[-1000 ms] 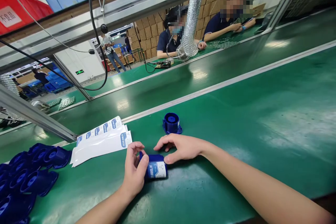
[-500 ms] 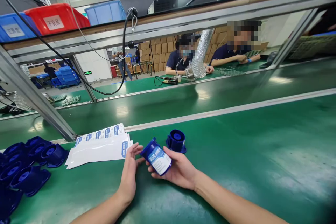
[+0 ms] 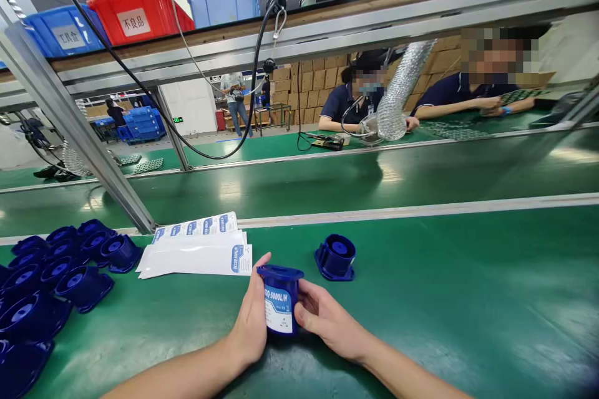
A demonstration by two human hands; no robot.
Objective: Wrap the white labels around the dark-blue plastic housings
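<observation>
A blue plastic housing (image 3: 279, 299) with a white label on its side stands upright on the green bench. My left hand (image 3: 251, 324) wraps its left side, and my right hand (image 3: 327, 323) presses its right side with the thumb on the label. A second blue housing (image 3: 336, 257) without a label sits just beyond my right hand. A stack of white label sheets (image 3: 199, 250) lies to the left of the held housing.
Several blue housings (image 3: 51, 274) are piled at the far left. A slanted metal frame post (image 3: 75, 124) rises behind them. A green conveyor belt (image 3: 374, 174) runs across beyond the bench, and two people sit on its far side. Bins sit on the overhead shelf.
The labelled housing went from lying on the bench, to tilted in my right hand, to standing upright between both hands. The view has tilted upward.
</observation>
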